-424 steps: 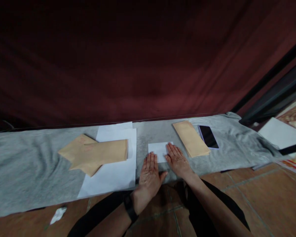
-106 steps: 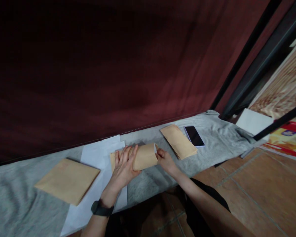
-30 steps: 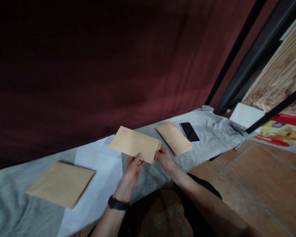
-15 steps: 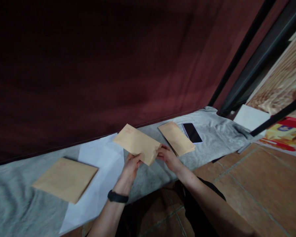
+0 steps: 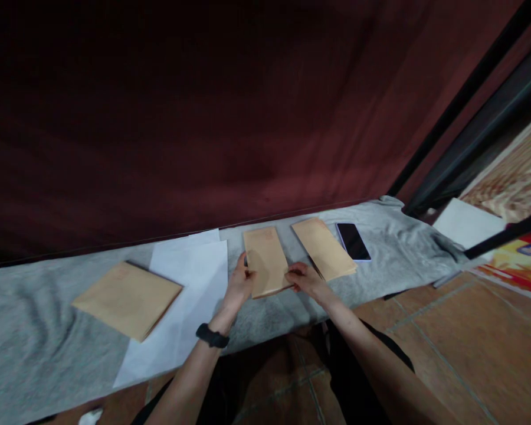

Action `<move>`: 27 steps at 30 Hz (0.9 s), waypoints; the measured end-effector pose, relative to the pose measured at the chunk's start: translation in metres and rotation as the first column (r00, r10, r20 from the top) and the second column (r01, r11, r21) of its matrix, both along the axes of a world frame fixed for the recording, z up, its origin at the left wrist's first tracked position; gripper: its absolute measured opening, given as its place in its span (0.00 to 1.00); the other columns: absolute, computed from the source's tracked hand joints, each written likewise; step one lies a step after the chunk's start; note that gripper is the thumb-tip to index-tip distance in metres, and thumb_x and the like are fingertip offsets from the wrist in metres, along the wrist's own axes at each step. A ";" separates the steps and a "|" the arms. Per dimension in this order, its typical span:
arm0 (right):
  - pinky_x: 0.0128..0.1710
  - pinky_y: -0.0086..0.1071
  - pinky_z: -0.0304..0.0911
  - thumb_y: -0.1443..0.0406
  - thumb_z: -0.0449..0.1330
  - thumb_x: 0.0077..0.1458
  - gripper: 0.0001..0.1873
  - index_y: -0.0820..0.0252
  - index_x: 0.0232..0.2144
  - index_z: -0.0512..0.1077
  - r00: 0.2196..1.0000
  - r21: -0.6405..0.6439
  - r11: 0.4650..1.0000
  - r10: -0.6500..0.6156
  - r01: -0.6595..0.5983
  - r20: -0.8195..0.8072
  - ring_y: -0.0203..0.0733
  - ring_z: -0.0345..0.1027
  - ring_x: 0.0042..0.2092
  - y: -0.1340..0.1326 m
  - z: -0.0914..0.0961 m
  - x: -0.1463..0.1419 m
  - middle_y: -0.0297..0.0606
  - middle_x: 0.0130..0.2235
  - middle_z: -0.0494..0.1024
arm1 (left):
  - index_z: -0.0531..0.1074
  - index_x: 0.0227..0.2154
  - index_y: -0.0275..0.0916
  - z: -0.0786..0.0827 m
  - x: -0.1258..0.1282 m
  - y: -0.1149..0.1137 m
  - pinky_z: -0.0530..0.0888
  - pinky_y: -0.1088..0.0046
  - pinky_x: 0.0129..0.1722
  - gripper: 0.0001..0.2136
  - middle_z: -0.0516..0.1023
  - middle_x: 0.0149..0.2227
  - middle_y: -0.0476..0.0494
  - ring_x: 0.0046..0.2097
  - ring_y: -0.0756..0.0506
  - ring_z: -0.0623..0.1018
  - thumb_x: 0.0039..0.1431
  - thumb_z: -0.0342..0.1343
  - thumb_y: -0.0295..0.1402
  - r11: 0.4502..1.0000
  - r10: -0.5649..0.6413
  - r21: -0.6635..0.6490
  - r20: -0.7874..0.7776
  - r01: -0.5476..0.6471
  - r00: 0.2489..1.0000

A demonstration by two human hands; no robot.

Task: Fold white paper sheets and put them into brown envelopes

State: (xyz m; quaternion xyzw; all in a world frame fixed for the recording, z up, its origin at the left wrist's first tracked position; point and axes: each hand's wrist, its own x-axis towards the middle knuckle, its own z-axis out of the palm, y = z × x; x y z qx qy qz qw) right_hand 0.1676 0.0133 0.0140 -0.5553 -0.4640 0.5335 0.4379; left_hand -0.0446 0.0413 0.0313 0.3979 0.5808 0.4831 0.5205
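Note:
A brown paper envelope (image 5: 265, 260) with faint red print near its top edge lies between my hands, low over the grey cloth. My left hand (image 5: 240, 282) grips its left edge, thumb on the face and fingers partly hidden behind it. At the lower right edge, my right hand (image 5: 307, 280) pinches the same envelope. Just right of it is a stack of brown envelopes (image 5: 325, 249), close to my right fingers. Further left, a pile of larger brown envelopes (image 5: 128, 300) rests partly on white paper sheets (image 5: 199, 283).
A phone (image 5: 354, 241) with a dark screen lies beside the right stack. Grey cloth (image 5: 398, 248) covers the narrow bench against a dark red curtain (image 5: 248, 130). Black poles (image 5: 469, 97), a white board (image 5: 469, 223) and a colourful printed box (image 5: 522, 257) stand at the right.
The envelope has turned from slanting up-left to nearly upright in view and has come lower toward the cloth. Both hands still hold it. The view has shifted slightly.

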 end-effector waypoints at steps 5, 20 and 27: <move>0.31 0.30 0.63 0.67 0.62 0.48 0.04 0.53 0.29 0.75 0.949 0.174 0.985 -0.058 0.004 0.309 0.37 0.66 0.28 -0.002 -0.009 -0.001 0.28 0.25 0.74 | 0.72 0.52 0.42 -0.003 0.003 -0.015 0.58 0.56 0.67 0.28 0.70 0.59 0.37 0.65 0.35 0.65 0.44 0.65 0.25 0.928 -0.108 0.243 -0.550 0.282 0.828; 0.62 0.46 0.61 0.69 0.60 0.59 0.26 0.53 0.60 0.68 0.534 0.258 0.775 0.118 -0.577 0.837 0.49 0.64 0.62 -0.014 0.011 0.007 0.45 0.62 0.69 | 0.71 0.52 0.42 0.007 0.002 -0.042 0.57 0.58 0.67 0.18 0.70 0.62 0.36 0.66 0.38 0.65 0.58 0.58 0.27 0.745 -0.376 0.115 -0.742 0.658 0.555; 0.59 0.44 0.65 0.68 0.58 0.62 0.24 0.52 0.60 0.69 0.472 0.222 0.738 0.146 -0.637 0.869 0.50 0.69 0.59 -0.017 0.018 0.013 0.43 0.63 0.70 | 0.76 0.44 0.44 0.018 0.001 -0.047 0.58 0.60 0.67 0.18 0.77 0.54 0.38 0.61 0.37 0.72 0.50 0.61 0.22 0.779 -0.395 0.227 -0.546 0.585 0.739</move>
